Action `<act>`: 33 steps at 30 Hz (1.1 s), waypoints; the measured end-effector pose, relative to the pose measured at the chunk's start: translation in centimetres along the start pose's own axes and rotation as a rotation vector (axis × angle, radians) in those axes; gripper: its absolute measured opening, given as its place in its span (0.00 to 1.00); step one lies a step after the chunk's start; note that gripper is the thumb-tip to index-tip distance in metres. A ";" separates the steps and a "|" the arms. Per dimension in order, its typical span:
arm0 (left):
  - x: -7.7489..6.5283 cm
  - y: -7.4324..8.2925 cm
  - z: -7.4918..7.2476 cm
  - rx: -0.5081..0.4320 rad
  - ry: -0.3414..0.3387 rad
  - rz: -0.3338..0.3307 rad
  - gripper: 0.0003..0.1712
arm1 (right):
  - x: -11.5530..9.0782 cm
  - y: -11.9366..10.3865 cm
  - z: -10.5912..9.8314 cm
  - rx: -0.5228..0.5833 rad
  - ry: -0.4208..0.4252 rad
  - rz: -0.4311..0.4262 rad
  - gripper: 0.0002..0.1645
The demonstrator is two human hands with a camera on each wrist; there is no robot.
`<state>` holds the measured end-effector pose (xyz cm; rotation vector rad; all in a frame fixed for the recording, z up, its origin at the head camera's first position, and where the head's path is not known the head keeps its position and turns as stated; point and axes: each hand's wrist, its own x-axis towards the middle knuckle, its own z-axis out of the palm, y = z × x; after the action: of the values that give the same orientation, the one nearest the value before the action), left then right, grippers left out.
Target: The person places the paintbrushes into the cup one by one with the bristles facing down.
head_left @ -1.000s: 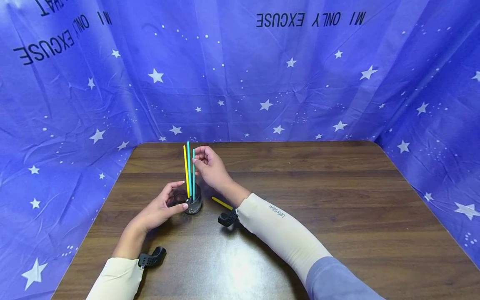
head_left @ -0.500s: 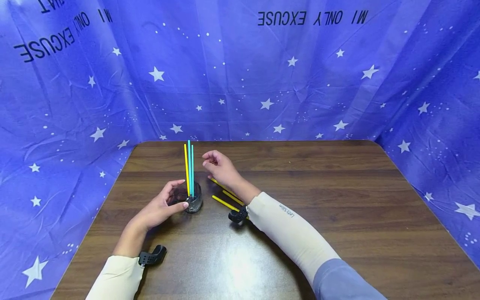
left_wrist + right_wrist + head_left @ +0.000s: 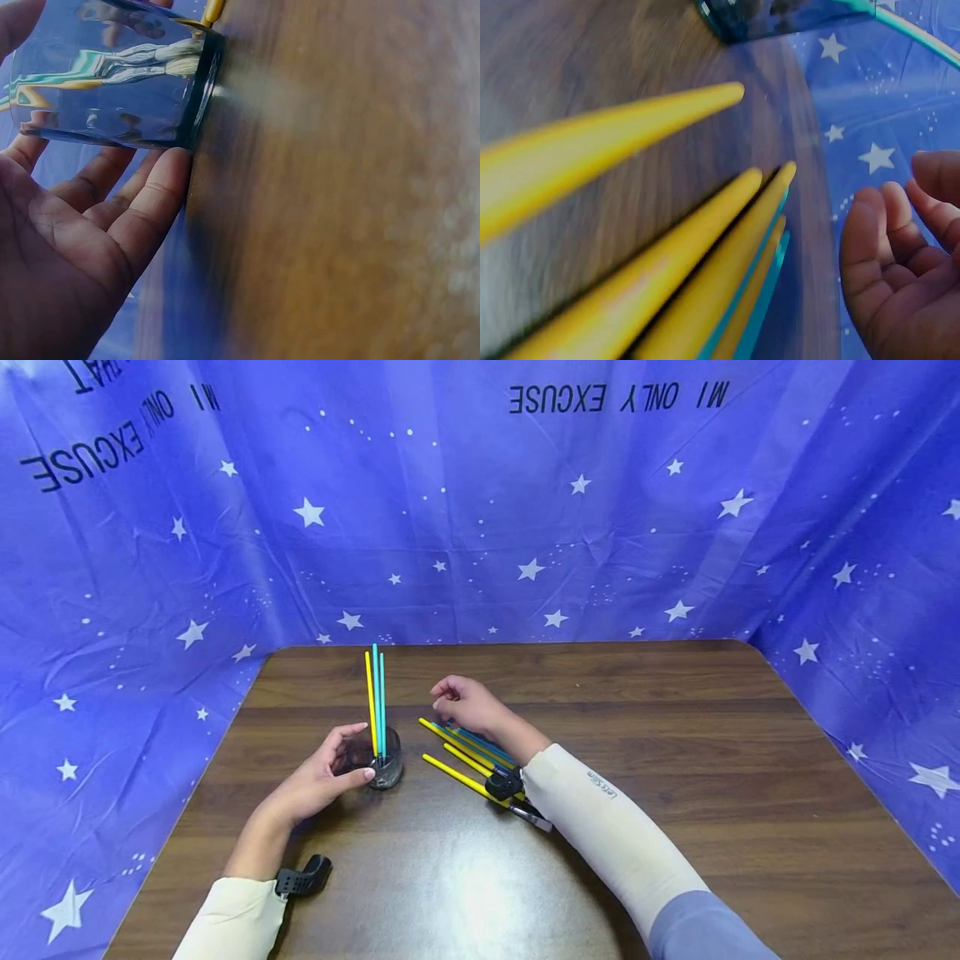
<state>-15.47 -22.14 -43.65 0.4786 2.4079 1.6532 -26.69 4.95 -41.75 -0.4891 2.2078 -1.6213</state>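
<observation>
A clear glass [image 3: 389,771] stands on the table, and my left hand [image 3: 318,775] holds it, thumb on the near side and fingers on the far side. Bristle down in the glass are one yellow-handled paintbrush [image 3: 371,702] and two teal-handled paintbrushes [image 3: 382,706]; bristles [image 3: 180,66] show through its wall in the left wrist view. My right hand [image 3: 472,706] hovers loosely curled and holds nothing. Below it lie several yellow paintbrushes [image 3: 459,775] and teal paintbrushes [image 3: 489,750], partly hidden by the wrist. In the right wrist view their yellow handle ends [image 3: 705,247] point toward the backdrop.
The brown wooden table [image 3: 637,735] extends to the right of the brushes. A blue star-patterned cloth [image 3: 480,510] hangs along the back and sides. Black camera mounts sit on the left wrist [image 3: 303,875] and right wrist [image 3: 504,783].
My right hand has let go of a teal paintbrush standing in the glass and moved right and nearer, over the brushes on the table. The left hand has stayed at the glass.
</observation>
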 end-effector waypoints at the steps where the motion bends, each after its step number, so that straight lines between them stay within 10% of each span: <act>1: -0.1 0.0 0.0 -0.005 -0.001 0.002 0.40 | -0.1 0.1 -0.1 -0.009 -0.005 0.003 0.18; 11: -0.1 -0.1 -0.1 -0.009 -0.005 0.007 0.40 | -1.2 1.1 -1.8 -0.398 -0.058 -0.077 0.14; 33: -0.2 -0.2 -0.2 0.019 -0.011 -0.002 0.41 | -1.6 0.8 -2.9 -0.606 -0.226 0.074 0.10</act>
<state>-15.39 -22.42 -43.73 0.4867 2.4173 1.6238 -26.73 8.34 -41.55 -0.6960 2.4733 -0.7868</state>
